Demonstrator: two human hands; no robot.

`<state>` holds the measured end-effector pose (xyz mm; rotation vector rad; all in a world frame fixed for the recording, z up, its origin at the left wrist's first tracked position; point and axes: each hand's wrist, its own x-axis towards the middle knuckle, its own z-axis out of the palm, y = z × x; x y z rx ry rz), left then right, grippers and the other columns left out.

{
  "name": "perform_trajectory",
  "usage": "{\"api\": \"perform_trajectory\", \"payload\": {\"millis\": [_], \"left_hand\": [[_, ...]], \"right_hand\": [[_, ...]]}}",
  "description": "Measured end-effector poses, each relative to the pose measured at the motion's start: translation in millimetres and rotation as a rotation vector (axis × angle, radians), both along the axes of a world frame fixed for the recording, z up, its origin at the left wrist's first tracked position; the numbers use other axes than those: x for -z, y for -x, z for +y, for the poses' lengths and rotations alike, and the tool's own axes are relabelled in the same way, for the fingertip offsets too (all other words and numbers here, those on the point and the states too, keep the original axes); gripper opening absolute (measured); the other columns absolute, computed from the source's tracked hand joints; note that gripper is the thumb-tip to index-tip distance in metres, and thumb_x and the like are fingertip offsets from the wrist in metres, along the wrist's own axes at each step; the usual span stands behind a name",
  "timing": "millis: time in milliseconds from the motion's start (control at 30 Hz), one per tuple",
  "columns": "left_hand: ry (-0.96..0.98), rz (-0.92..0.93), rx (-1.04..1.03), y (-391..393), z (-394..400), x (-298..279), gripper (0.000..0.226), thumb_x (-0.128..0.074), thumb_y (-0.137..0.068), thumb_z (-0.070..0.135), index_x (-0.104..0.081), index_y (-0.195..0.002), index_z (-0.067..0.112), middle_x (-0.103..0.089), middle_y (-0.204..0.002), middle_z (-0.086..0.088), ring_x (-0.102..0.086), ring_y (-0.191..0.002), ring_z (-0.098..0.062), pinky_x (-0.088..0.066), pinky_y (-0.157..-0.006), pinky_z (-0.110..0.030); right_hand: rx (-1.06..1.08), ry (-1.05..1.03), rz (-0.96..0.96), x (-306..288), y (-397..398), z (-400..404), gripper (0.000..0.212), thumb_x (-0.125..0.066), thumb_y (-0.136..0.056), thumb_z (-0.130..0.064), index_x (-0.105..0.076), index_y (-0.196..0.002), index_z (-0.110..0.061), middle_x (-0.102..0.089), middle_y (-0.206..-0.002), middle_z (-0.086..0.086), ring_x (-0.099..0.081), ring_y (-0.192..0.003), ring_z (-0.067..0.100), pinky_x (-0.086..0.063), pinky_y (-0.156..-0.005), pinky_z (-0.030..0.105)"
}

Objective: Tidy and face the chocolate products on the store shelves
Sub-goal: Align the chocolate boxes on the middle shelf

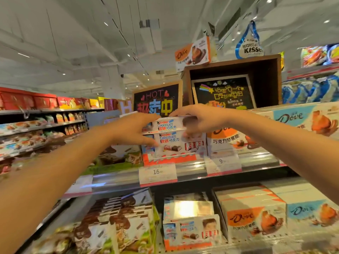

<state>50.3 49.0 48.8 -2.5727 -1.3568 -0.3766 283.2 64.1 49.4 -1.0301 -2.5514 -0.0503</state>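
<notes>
Mid-task: left hand (132,130) & right hand (200,120) fingers clamped on top Kinder box (172,123), stacked at upper shelf (190,173) front edge; lower shelf (Dove, Kinder) prob. still untidied

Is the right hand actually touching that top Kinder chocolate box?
Touching. The head view shows the right hand with fingers curled over the right end of the top Kinder box, thumb underneath, no gap visible.

A shop aisle, likely a supermarket. Tiered shelves (192,177) carry boxed chocolate: Kinder boxes (174,142), Dove boxes (300,119). Price tags (157,174) line the shelf edge. Chalkboard promo signs (156,100) stand on top, beside a Kisses display (250,44). More stocked shelving (42,123) runs along the left.
</notes>
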Motion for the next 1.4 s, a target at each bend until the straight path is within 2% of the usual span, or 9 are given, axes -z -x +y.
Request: {"api": "perform_trajectory", "payload": {"millis": [200,300,433,733,867,1000,1100,1200,1400], "left_hand": [[0.071,0.115,-0.085,-10,-4,-6,0.08,-0.067,-0.08,0.043,-0.023,-0.146,0.029,-0.05,-0.135,0.011,-0.052,-0.117,-0.01,-0.043,-0.096,-0.027],[0.11,0.119,-0.105,-15,1,-9,0.076,-0.069,-0.078,0.045,-0.031,-0.142,0.029,-0.055,-0.129,0.01,-0.056,-0.111,-0.01,-0.047,-0.093,-0.028],[0.142,0.071,-0.101,-13,7,-10,0.064,-0.072,-0.074,0.05,-0.044,-0.128,0.031,-0.059,-0.12,0.013,-0.059,-0.105,-0.008,-0.05,-0.091,-0.033],[0.166,-0.058,-0.072,-6,9,-7,0.058,-0.074,-0.074,0.041,-0.047,-0.124,0.029,-0.06,-0.113,0.015,-0.06,-0.102,-0.005,-0.05,-0.089,-0.029],[0.238,-0.014,-0.077,-8,7,-9,0.057,-0.068,-0.078,0.043,-0.048,-0.131,0.032,-0.063,-0.116,0.016,-0.06,-0.103,-0.003,-0.048,-0.092,-0.027],[0.261,0.122,-0.132,-11,5,-10,0.057,-0.058,-0.083,0.051,-0.045,-0.136,0.036,-0.065,-0.117,0.014,-0.06,-0.104,-0.005,-0.047,-0.092,-0.028],[0.278,0.123,-0.134,-11,6,-10,0.059,-0.063,-0.081,0.049,-0.044,-0.135,0.036,-0.064,-0.114,0.018,-0.06,-0.099,-0.001,-0.046,-0.084,-0.017],[0.277,0.124,-0.106,-9,7,-10,0.065,-0.071,-0.077,0.041,-0.041,-0.134,0.037,-0.06,-0.117,0.019,-0.057,-0.103,-0.001,-0.04,-0.077,-0.005],[0.271,-0.081,-0.078,-2,10,-14,0.046,-0.056,-0.08,0.057,-0.058,-0.103,0.017,-0.063,-0.109,0.003,-0.059,-0.104,-0.015,-0.05,-0.092,-0.036]], "right_hand": [[0.035,0.038,-0.171,-8,1,0,0.053,-0.054,-0.092,-0.035,-0.039,-0.141,-0.024,-0.052,-0.132,-0.004,-0.047,-0.12,0.013,-0.036,-0.096,0.026],[0.056,0.087,-0.187,-10,-2,5,0.047,-0.037,-0.099,-0.036,-0.037,-0.143,-0.021,-0.049,-0.138,-0.002,-0.044,-0.125,0.015,-0.032,-0.1,0.027],[0.085,-0.004,-0.137,-7,-8,13,0.035,-0.047,-0.097,-0.022,-0.05,-0.132,-0.019,-0.057,-0.124,0.005,-0.052,-0.112,0.021,-0.043,-0.095,0.035],[0.005,-0.057,0.037,-8,-13,10,0.033,-0.044,-0.098,-0.012,-0.055,-0.128,-0.013,-0.047,-0.105,-0.011,-0.042,-0.099,0.003,-0.032,-0.067,-0.007],[0.021,-0.032,0.016,-8,-8,13,0.034,-0.044,-0.098,-0.015,-0.054,-0.13,-0.018,-0.042,-0.086,-0.026,-0.044,-0.079,-0.005,-0.031,-0.065,-0.007],[0.033,0.038,-0.072,-10,0,15,0.035,-0.04,-0.099,-0.015,-0.051,-0.133,-0.018,-0.039,-0.085,-0.029,-0.045,-0.087,-0.004,-0.035,-0.07,0.001],[0.046,0.096,-0.086,-17,-2,13,0.036,-0.043,-0.097,-0.008,-0.055,-0.129,-0.018,-0.051,-0.097,-0.017,-0.048,-0.096,0.006,-0.037,-0.073,0.01],[0.036,0.133,0.018,-20,-9,17,0.029,-0.052,-0.093,-0.008,-0.059,-0.119,-0.019,-0.064,-0.1,0.002,-0.056,-0.082,0.003,-0.038,-0.069,0.011],[0.024,0.135,0.116,-15,-12,21,0.023,-0.054,-0.092,-0.007,-0.062,-0.11,-0.016,-0.064,-0.099,0.005,-0.055,-0.081,0.003,-0.036,-0.065,0.009]]}}
